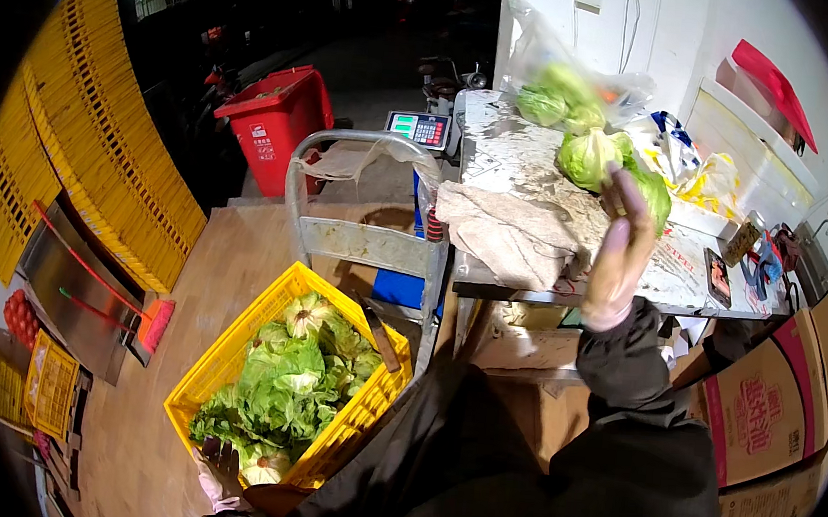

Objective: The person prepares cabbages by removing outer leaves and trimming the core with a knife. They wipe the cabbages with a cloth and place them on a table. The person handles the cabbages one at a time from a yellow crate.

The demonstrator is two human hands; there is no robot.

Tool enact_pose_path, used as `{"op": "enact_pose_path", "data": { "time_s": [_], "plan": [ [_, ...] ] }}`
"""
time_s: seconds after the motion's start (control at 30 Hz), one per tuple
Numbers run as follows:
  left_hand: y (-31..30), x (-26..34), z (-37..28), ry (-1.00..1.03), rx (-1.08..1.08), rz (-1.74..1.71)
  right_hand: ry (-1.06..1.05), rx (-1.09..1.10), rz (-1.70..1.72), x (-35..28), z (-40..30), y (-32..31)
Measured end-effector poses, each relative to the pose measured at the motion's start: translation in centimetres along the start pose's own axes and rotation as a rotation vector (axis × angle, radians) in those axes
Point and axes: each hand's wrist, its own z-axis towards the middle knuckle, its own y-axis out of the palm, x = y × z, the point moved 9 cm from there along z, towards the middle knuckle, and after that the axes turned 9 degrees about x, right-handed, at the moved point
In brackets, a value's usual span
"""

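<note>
My right hand (pixel 621 242) is raised over the table, fingers apart, overlapping heads of lettuce (pixel 588 159) in the view; whether it touches them I cannot tell. More lettuce lies behind, partly in a clear plastic bag (pixel 537 42). At the near corner of a yellow plastic crate (pixel 210 363), my left hand (pixel 219 469) rests by the leaves, its grip partly hidden. The crate holds lettuce heads and loose leaves (pixel 295 373). A knife with a wooden handle (pixel 383 347) lies across the crate's right corner.
A beige cloth (pixel 507 233) lies at the left edge of the worn table (pixel 499 156). Behind the crate stand a metal hand truck (pixel 364 247) and a digital scale (pixel 418 129). Stacked yellow crates (pixel 111 125) and a red bin (pixel 275 127) stand left; cardboard boxes (pixel 764 403) stand right, and a phone (pixel 717 276) lies on the table.
</note>
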Motion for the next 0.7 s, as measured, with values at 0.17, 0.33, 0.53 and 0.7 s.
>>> {"op": "enact_pose_path", "data": {
  "time_s": [0.17, 0.33, 0.53, 0.7],
  "plan": [
    [3.2, 1.3, -4.7, -0.011, -0.059, 0.058, -0.318, -0.621, 0.227, -6.0, -8.3, 9.3],
    [5.3, 1.7, -6.4, -0.001, -0.104, 0.062, 0.313, -0.807, 0.215, -2.2, -17.8, 14.3],
    [5.8, 2.1, -8.3, 0.014, -0.071, 0.041, 0.033, -0.755, -0.002, 1.3, -27.3, 17.2],
    [6.7, 2.4, -9.2, 0.016, 0.006, 0.117, 0.320, -0.940, -0.629, 10.6, -33.8, 18.8]
  ]
}}
